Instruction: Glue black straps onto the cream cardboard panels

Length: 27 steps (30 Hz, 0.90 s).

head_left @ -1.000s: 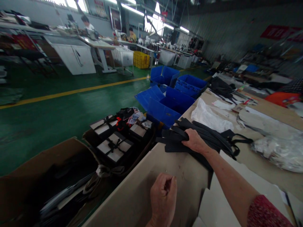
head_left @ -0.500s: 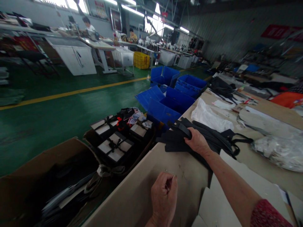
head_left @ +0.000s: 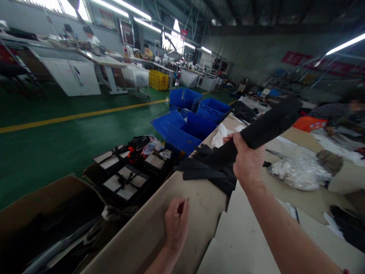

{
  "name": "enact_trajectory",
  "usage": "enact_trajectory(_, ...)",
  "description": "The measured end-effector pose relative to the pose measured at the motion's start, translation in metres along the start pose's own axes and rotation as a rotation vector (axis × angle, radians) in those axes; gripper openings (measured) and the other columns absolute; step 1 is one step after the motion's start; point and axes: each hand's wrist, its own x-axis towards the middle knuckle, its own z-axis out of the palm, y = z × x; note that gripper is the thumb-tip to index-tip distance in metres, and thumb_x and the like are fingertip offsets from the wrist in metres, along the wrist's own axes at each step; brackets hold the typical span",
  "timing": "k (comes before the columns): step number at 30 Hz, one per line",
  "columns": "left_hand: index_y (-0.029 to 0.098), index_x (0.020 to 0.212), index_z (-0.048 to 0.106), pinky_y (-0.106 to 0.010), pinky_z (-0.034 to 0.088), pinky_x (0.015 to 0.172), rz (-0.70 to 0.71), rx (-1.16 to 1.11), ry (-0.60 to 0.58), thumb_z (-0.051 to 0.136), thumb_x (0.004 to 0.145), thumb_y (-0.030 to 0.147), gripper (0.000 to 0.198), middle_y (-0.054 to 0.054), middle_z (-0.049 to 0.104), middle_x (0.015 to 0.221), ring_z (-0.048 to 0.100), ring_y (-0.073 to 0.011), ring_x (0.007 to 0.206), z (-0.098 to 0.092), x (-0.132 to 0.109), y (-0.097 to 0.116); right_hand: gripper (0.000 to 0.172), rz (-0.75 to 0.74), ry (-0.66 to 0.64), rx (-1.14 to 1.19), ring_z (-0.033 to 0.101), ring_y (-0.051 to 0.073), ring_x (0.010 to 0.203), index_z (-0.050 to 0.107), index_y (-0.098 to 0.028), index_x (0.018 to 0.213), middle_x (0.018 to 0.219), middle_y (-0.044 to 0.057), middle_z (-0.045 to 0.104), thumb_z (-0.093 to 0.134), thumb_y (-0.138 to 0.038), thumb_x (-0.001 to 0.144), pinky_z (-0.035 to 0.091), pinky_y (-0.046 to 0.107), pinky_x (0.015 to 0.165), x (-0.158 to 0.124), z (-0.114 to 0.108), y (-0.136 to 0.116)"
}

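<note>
The right hand [head_left: 248, 161] grips a long black fabric-like strip [head_left: 270, 123], held aslant, its lower end over a heap of flat black strips [head_left: 203, 174] on a beige-topped worktable [head_left: 199, 199]. The left hand [head_left: 176, 220] is loosely curled. Beyond, open blue sheet-plastic boxes [head_left: 182, 136] stand on a glossy green floor [head_left: 119, 129].

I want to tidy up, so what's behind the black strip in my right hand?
Past the upper edge of the black strip in your right hand, crumpled white plastic and dark material show on the table. What lies directly behind the strip is covered.
</note>
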Motion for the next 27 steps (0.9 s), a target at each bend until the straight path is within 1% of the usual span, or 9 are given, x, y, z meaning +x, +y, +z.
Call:
enact_trajectory(3, 0.019, 0.078, 0.059, -0.023, 0.039, 0.056, -0.120, -0.180, 0.011, 0.056, 0.088, 0.055, 0.037, 0.003, 0.052, 0.064, 0.048, -0.0123, 0.059, -0.003, 0.002, -0.003, 0.019, 0.413, 0.094, 0.251, 0.059, 0.012, 0.059, 0.057, -0.020, 0.074, 0.064, -0.005, 0.058, 0.074, -0.022, 0.066, 0.054, 0.026, 0.060, -0.016, -0.016, -0.026)
enact_trajectory(5, 0.019, 0.080, 0.057, -0.022, 0.039, 0.054, -0.206, -0.309, -0.025, 0.058, 0.085, 0.060, 0.042, 0.004, 0.052, 0.064, 0.047, -0.0114, 0.057, -0.009, 0.004, -0.002, 0.020, 0.640, 0.069, 0.362, 0.054, 0.009, 0.055, 0.055, -0.018, 0.070, 0.060, -0.005, 0.054, 0.075, -0.021, 0.064, 0.054, 0.024, 0.057, -0.037, -0.031, -0.041)
enact_trajectory(8, 0.016, 0.087, 0.061, -0.023, 0.044, 0.057, -0.333, -0.356, -0.103, 0.057, 0.081, 0.068, 0.053, -0.003, 0.062, 0.076, 0.056, -0.0136, 0.065, -0.025, -0.001, 0.016, 0.026, 0.822, -0.032, 0.397, 0.053, 0.009, 0.054, 0.054, -0.019, 0.070, 0.058, -0.005, 0.053, 0.078, -0.026, 0.064, 0.055, 0.024, 0.057, -0.085, -0.052, -0.057)
enact_trajectory(12, 0.019, 0.116, 0.062, -0.031, 0.053, 0.069, -0.433, -0.438, -0.472, 0.051, 0.083, 0.071, 0.063, -0.013, 0.066, 0.110, 0.065, -0.0214, 0.091, -0.057, -0.044, 0.074, 0.037, 0.959, -0.145, 0.160, 0.054, 0.012, 0.050, 0.057, -0.021, 0.089, 0.059, -0.005, 0.058, 0.081, -0.034, 0.065, 0.051, 0.025, 0.048, -0.166, -0.069, -0.070)
enact_trajectory(15, 0.023, 0.122, 0.060, -0.032, 0.054, 0.075, -0.514, -0.555, -0.716, 0.060, 0.083, 0.063, 0.056, -0.010, 0.068, 0.107, 0.066, -0.0217, 0.094, -0.075, -0.094, 0.121, 0.048, 1.053, -0.177, 0.009, 0.064, 0.017, 0.065, 0.058, -0.024, 0.105, 0.075, -0.002, 0.067, 0.076, -0.054, 0.072, 0.057, 0.031, 0.061, -0.224, -0.077, -0.078)
enact_trajectory(17, 0.022, 0.121, 0.061, -0.036, 0.052, 0.085, -0.564, -0.564, -0.705, 0.068, 0.081, 0.056, 0.053, -0.010, 0.068, 0.108, 0.066, -0.0236, 0.098, -0.084, -0.125, 0.143, 0.053, 1.066, -0.170, 0.005, 0.066, 0.020, 0.102, 0.058, -0.028, 0.114, 0.108, 0.001, 0.070, 0.067, -0.065, 0.077, 0.055, 0.034, 0.089, -0.258, -0.084, -0.084)
enact_trajectory(20, 0.020, 0.121, 0.061, -0.042, 0.047, 0.098, -0.591, -0.498, -0.587, 0.076, 0.072, 0.057, 0.063, -0.013, 0.068, 0.116, 0.063, -0.0293, 0.107, -0.099, -0.165, 0.161, 0.060, 1.079, -0.156, 0.082, 0.043, 0.020, 0.137, 0.060, -0.028, 0.121, 0.138, 0.001, 0.058, 0.056, -0.073, 0.080, 0.035, 0.032, 0.115, -0.302, -0.095, -0.098)
enact_trajectory(24, 0.020, 0.132, 0.054, -0.045, 0.044, 0.104, -0.592, -0.425, -0.493, 0.085, 0.058, 0.058, 0.088, -0.015, 0.061, 0.130, 0.056, -0.0357, 0.121, -0.117, -0.217, 0.169, 0.071, 1.137, -0.065, 0.142, 0.044, 0.025, 0.136, 0.061, -0.021, 0.123, 0.131, 0.006, 0.063, 0.058, -0.074, 0.076, 0.034, 0.037, 0.114, -0.341, -0.114, -0.124)
enact_trajectory(27, 0.023, 0.139, 0.049, -0.045, 0.037, 0.111, -0.673, -0.510, -0.412, 0.087, 0.060, 0.052, 0.092, -0.014, 0.056, 0.139, 0.048, -0.0367, 0.131, -0.123, -0.256, 0.173, 0.069, 1.123, -0.169, 0.207, 0.059, 0.027, 0.117, 0.066, -0.018, 0.113, 0.111, 0.007, 0.070, 0.061, -0.074, 0.074, 0.046, 0.037, 0.101, -0.355, -0.133, -0.142)
